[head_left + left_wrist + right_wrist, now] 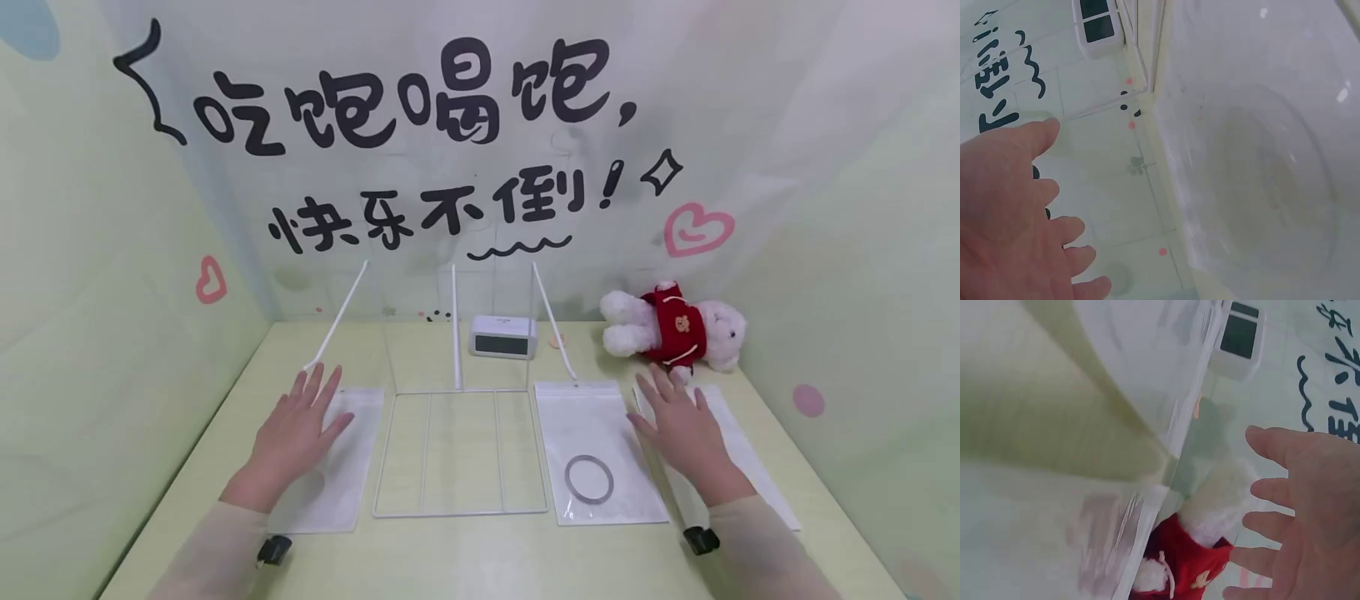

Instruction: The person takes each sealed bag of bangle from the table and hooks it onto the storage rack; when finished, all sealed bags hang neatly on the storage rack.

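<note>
My left hand (296, 433) is spread with straight fingers over a flat white plastic bag (345, 475), palm down; the left wrist view shows the hand (1010, 212) beside the bag (1241, 187). On the other side, my right hand (686, 437) is spread too, over another white bag (750, 450). Neither hand holds anything. Between them lies a white wire frame (461, 515) with two inner bars. Right of the frame is a third bag (585, 425) with a grey ring (568, 479) showing on it.
White rods slant up at left (337, 317) and right (553, 321), with an upright one (456, 325) between. Behind stands a white digital clock (503, 337). A plush toy in a red top (678, 329) lies at the back right. Printed curtains enclose the table.
</note>
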A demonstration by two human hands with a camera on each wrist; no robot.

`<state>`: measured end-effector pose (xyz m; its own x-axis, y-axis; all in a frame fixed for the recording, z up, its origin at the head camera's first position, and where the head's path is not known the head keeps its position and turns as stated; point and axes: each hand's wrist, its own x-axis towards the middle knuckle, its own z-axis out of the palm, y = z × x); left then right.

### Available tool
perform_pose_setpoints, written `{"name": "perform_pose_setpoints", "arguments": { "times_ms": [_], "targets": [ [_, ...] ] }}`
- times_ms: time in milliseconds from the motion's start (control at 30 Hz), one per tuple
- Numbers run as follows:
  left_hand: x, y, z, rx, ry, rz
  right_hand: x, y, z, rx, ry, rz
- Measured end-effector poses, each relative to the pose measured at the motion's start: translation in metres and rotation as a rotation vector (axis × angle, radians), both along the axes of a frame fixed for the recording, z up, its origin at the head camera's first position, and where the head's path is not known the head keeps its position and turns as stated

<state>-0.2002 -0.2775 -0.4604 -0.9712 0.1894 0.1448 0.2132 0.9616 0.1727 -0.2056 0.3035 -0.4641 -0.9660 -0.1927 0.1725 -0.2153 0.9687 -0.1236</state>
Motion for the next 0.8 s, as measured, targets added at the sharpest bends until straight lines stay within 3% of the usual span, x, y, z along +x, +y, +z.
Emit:
{"name": "perform_pose_setpoints", "arguments": {
  "times_ms": [100, 233, 367, 533, 667, 800],
  "targets": [
    [-0.002, -0.007, -0.004, -0.020, -0.018, -0.032, 0.008, -0.020, -0.001, 0.007, 0.072, 0.072],
    [-0.005, -0.020, -0.007, -0.021, 0.032, -0.084, 0.018, -0.047, -0.007, -0.025, 0.129, 0.206],
    [-0.011, -0.034, -0.009, -0.018, 0.074, -0.135, 0.028, -0.072, -0.011, -0.054, 0.146, 0.347],
    [-0.019, -0.056, -0.011, 0.005, 0.076, -0.174, 0.039, -0.095, -0.012, -0.063, 0.159, 0.500],
    [-0.028, -0.069, -0.010, 0.013, 0.048, -0.188, 0.045, -0.105, -0.013, -0.056, 0.156, 0.565],
    [-0.038, -0.077, -0.009, -0.018, -0.003, -0.218, 0.048, -0.110, -0.015, -0.041, 0.109, 0.564]
  ]
}}
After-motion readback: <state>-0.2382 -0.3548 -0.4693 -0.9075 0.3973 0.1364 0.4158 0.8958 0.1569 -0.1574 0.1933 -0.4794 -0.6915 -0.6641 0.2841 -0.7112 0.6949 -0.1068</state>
